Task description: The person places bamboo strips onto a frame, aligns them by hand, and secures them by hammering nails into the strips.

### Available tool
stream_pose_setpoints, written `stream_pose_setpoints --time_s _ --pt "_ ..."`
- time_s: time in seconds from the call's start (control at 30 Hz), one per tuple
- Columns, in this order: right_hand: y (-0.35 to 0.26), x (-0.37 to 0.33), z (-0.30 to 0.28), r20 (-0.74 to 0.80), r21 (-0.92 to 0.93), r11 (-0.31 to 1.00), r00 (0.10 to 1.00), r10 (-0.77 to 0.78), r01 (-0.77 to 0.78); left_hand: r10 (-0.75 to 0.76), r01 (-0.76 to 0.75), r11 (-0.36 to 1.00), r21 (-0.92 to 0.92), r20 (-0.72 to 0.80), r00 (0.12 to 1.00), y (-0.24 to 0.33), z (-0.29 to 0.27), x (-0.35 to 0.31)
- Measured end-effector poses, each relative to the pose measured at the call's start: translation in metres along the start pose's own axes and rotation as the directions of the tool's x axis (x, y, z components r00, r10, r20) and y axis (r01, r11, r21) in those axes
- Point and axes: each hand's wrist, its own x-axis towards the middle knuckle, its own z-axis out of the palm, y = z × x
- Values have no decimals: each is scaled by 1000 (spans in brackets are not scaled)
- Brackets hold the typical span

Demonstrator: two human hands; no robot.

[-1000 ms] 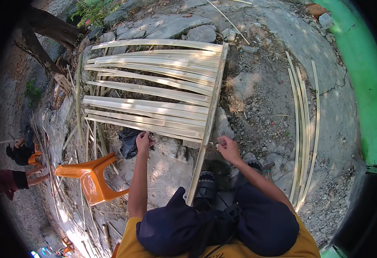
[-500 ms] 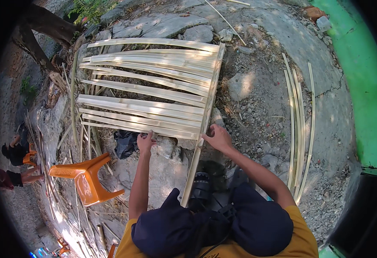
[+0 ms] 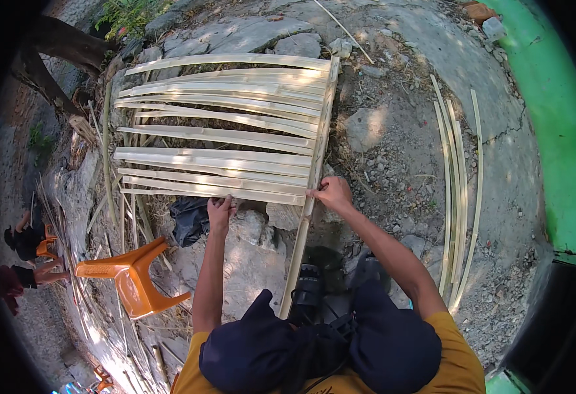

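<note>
Left hand (image 3: 220,211) pinching the near edge of the closest bamboo slat (image 3: 262,194), right hand (image 3: 334,194) pinching the bamboo rail (image 3: 319,141) at that slat's end, other slats (image 3: 189,156) beyond.

Slats (image 3: 209,157), 10 o'clock: pale cream, striped by dark gaps, dappled with brighter sun patches.
Crosspiece (image 3: 321,131), 1 o'clock: light tan.
Loose strips (image 3: 480,157), 3 o'clock: straw yellow.
Plastic bag (image 3: 189,220), 9 o'clock: black.
Chair (image 3: 132,289), 8 o'clock: glossy orange.
Foliage (image 3: 127,13), 11 o'clock: yellow-green, flecked pinkish red.
Painted surface (image 3: 551,118), 2 o'clock: vivid green.
Shirt (image 3: 462,354), 5 to 7 o'clock: mustard yellow.
Lap cloth (image 3: 255,354), 6 o'clock: plain dark navy.
</note>
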Motion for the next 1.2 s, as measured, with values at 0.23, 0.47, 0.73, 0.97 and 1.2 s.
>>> stream_pose_setpoints --time_s 0.23,0.47,0.73,0.97,1.2 --pt "-5 6 -11 33 54 998 999 31 -33 -41 40 988 -146 -4 999 -13 -11 8" --pt "18 2 -24 67 215 973 993 -99 82 6 -11 993 -120 -43 999 -14 -8 16" --pt "18 -29 -20 49 196 961 976 -210 197 -78 65 982 -176 -66 995 -6 1 10" --pt "23 -51 -11 88 136 969 971 -221 208 -50 42 992 -115 -63 997 -20 -11 -1" --pt "33 -57 9 44 437 895 992 -119 88 -11 3 965 -262 -32 999 -9 4 -11"
